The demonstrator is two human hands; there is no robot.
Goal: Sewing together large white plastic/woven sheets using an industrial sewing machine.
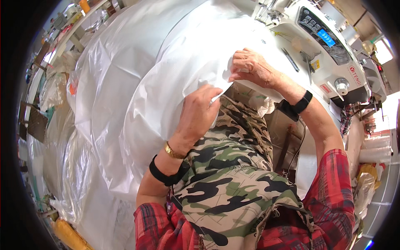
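Note:
A large sheet of thin white fabric spreads over the table and drops in folds toward my lap. My left hand pinches its near edge between thumb and fingers. A little farther off to the right, my right hand grips the same edge with curled fingers. Between the two hands a short stretch of the edge is drawn fairly straight. The sewing machine, white with a lit blue display, stands right of my right hand. A camouflage apron covers my lap below the fabric.
Dark thread snips or tweezers lie on the machine table beside the machine. Clear plastic sheeting hangs at the left, near a cluttered shelf. A yellow roll sits at the lower left, and plastic-wrapped rolls at the right.

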